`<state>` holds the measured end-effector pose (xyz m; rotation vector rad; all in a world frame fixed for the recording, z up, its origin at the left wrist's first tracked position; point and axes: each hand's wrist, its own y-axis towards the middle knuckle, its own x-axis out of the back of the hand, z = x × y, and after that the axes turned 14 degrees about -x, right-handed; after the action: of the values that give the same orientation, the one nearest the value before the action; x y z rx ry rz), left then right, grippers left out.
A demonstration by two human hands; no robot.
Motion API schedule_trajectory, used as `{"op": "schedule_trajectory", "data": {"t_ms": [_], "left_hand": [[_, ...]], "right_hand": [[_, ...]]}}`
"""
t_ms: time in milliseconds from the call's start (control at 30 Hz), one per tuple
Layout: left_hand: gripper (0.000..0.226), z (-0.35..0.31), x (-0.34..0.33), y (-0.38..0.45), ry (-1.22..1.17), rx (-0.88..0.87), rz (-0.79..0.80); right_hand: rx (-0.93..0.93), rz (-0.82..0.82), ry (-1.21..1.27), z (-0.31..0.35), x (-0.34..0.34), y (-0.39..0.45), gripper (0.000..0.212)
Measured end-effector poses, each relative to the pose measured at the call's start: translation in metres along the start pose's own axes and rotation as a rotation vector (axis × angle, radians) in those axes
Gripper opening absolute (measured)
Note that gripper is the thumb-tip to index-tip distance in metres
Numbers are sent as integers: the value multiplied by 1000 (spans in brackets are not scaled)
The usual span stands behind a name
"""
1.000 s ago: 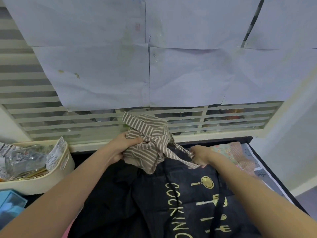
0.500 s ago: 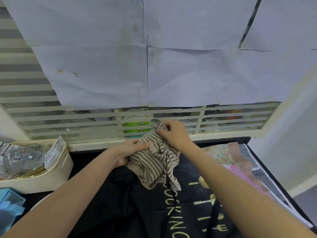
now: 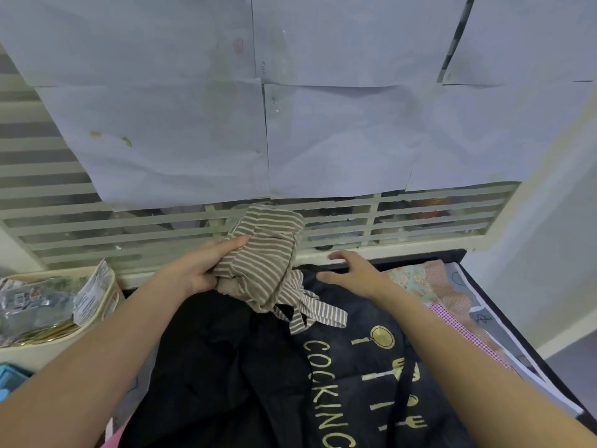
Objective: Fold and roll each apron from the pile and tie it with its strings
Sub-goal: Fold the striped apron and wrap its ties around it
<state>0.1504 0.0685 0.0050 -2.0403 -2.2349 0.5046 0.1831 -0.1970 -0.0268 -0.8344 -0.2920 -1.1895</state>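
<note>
A rolled brown-and-white striped apron (image 3: 265, 253) is held up above the table's far edge, tilted, its tied strings (image 3: 310, 313) hanging loose below it. My left hand (image 3: 206, 266) grips the roll from the left, thumb on top. My right hand (image 3: 352, 271) hovers just right of the roll with fingers spread, holding nothing. Beneath both lies a black apron (image 3: 290, 376) with gold "COOKING" lettering, spread over the pile.
A cream basket (image 3: 61, 337) of plastic-wrapped items stands at the left. Floral and pink checked fabrics (image 3: 433, 286) lie at the right on the table. A slatted window grille (image 3: 403, 221) with taped paper sheets rises right behind the table.
My right hand has let go of the string at the top of the roll and dropped to the right, now spread wide. The left hand has raised and turned the roll.
</note>
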Motion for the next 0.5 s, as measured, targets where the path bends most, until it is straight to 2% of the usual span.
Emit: {"op": "schedule_trajectory", "data": {"t_ms": [100, 167, 200, 267, 300, 367, 433, 500], "left_hand": [[88, -16, -5, -10, 49, -26, 222], [77, -30, -7, -16, 99, -52, 369], [73, -39, -7, -20, 129, -62, 429], [75, -54, -6, -24, 193, -66, 529], [77, -60, -5, -25, 221, -58, 571], [74, -69, -4, -25, 248, -50, 620], [72, -74, -2, -25, 259, -67, 590], [81, -73, 2, -24, 274, -91, 516]], "right_hand": [[41, 273, 118, 24, -10, -2, 90], [41, 386, 97, 32, -15, -6, 99], [40, 451, 80, 36, -15, -8, 87], [69, 593, 144, 53, -13, -18, 32], [96, 622, 177, 58, -12, -20, 27], [116, 647, 238, 81, -7, -53, 32], [114, 734, 253, 72, -15, -35, 33], [115, 751, 245, 63, -19, -27, 30]]}}
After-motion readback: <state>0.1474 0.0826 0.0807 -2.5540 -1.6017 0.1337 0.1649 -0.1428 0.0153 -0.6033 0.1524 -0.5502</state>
